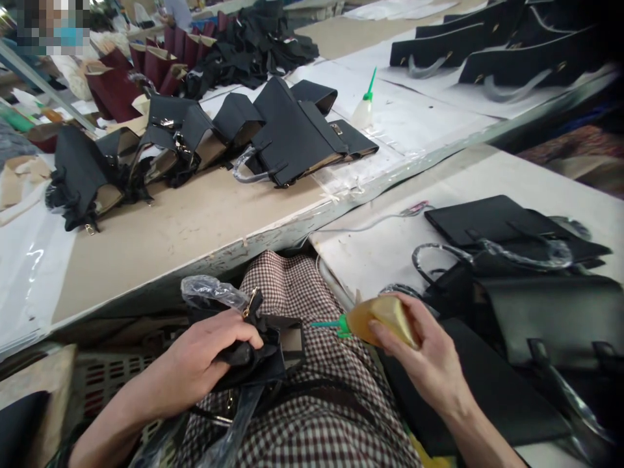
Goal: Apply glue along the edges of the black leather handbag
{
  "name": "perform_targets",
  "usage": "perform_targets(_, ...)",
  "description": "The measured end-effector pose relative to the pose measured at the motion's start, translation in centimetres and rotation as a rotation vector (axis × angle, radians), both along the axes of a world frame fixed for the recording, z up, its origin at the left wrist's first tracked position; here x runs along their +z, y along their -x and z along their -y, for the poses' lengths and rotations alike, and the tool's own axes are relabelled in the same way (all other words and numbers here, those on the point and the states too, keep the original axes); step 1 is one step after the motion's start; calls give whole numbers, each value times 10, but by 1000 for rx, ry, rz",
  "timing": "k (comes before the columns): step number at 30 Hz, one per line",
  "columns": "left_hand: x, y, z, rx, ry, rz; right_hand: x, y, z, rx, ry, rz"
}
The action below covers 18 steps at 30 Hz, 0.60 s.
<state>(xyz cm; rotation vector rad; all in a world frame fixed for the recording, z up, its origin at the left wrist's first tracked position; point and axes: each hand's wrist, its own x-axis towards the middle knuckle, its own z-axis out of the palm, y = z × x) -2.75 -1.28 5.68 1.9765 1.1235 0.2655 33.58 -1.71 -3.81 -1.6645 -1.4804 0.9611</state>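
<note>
Left hand (207,354) grips bag (266,372), right hand (429,351) bottle (363,318)

On the far table (205,211), a pale bottle (362,116) with a green spout stands right of several black bags (297,133). Dark red bags (110,91) stand far left. Other dark handbags (556,312) lie on the right table (361,250); a slotted crate (110,377) sits near left.

left hand (209,351): back upward, fingers curled | right hand (424,348): gripping, thumb extended | forearms (129,403) bare
</note>
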Motion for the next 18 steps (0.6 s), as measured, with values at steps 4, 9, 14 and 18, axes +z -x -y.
perform_targets(4, 0, -1, 5, 11, -27, 24, -9, 13, -9, 139, -18, 56)
perform_targets(9, -1, -2, 14, 4, -7, 20, -27, 22, -15, 274, -130, 111)
perform_targets(14, -2, -5, 28, -36, 25, -19, -33, 22, -16, 350, -124, 136)
perform_targets(18, -1, -9, 34, -62, 9, -32, -30, 20, -16, 355, -38, 111)
